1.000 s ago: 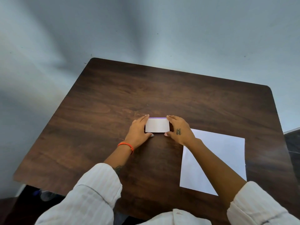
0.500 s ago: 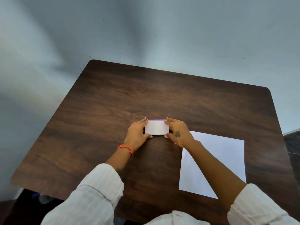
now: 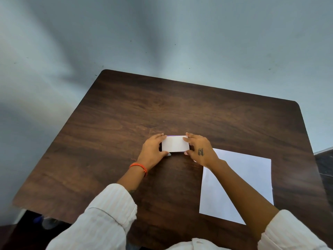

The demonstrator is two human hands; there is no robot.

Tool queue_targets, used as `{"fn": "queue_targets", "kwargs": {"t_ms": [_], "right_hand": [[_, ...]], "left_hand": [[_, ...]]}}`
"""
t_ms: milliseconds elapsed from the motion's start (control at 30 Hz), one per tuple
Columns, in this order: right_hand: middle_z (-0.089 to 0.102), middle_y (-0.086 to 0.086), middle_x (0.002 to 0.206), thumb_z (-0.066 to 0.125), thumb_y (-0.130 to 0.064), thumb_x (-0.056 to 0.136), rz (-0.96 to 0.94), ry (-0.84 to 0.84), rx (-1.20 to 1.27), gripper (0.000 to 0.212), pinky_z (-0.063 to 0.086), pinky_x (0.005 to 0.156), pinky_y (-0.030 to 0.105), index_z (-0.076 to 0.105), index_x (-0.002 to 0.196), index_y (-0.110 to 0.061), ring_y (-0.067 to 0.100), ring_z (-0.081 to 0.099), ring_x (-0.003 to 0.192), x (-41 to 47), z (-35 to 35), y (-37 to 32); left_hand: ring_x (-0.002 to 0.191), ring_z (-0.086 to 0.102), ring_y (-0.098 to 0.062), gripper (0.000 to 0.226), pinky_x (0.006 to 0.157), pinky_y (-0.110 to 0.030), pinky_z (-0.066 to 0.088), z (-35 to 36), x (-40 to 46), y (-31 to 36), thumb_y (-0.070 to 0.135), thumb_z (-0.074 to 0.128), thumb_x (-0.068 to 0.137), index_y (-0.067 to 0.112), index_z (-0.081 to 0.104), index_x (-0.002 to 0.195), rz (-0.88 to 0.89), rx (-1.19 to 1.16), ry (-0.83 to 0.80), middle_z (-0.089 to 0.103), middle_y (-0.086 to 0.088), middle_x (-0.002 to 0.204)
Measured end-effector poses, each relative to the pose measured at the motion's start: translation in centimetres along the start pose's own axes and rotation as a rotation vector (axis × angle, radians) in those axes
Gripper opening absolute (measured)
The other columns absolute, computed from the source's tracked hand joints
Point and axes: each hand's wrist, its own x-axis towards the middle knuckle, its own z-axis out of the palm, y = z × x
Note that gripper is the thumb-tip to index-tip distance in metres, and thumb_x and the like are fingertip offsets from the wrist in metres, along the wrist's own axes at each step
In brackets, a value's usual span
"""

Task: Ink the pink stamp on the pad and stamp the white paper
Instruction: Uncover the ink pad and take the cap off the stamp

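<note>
We hold a small white box with a purple far edge (image 3: 175, 143) on the dark wooden table (image 3: 115, 123), our left hand (image 3: 153, 150) gripping its left end and our right hand (image 3: 199, 149) its right end. The white paper (image 3: 248, 177) lies flat just right and nearer, under our right forearm

On the dark wooden worktop (image 3: 225, 114), the left hand (image 3: 153, 150) and right hand (image 3: 200, 148) grip opposite ends of a small white box (image 3: 174, 143) with a purple far edge. A white paper (image 3: 248, 177) lies flat just right, partly under the right forearm.
</note>
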Motion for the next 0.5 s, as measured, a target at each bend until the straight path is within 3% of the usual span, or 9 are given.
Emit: {"fn": "queue_targets", "kwargs": {"t_ms": [167,500], "right_hand": [[0.043,0.01,0.143,0.069,-0.017,0.078,-0.052,0.058,0.027,0.056,0.035,0.108,0.042,0.046,0.129,-0.012,0.029,0.042,0.129,0.6,-0.6,-1.0],[0.04,0.008,0.145,0.068,-0.017,0.078,-0.227,-0.022,0.036,0.061,0.022,0.111,0.032,0.041,0.133,-0.014,0.024,0.034,0.133,3.0,0.8,-5.6]], "left_hand": [[0.134,0.035,-0.019,0.071,0.111,-0.032,0.025,-1.5,-0.1,-0.4,0.024,0.075,0.073,0.015,0.041,0.135,0.033,0.008,0.081,0.043,-0.005,0.145],[0.129,0.042,-0.022,0.071,0.108,-0.042,0.038,-5.2,-2.8,-4.3,0.022,0.078,0.07,0.013,0.046,0.132,-0.019,-0.006,0.197,0.046,-0.008,0.141]]}}
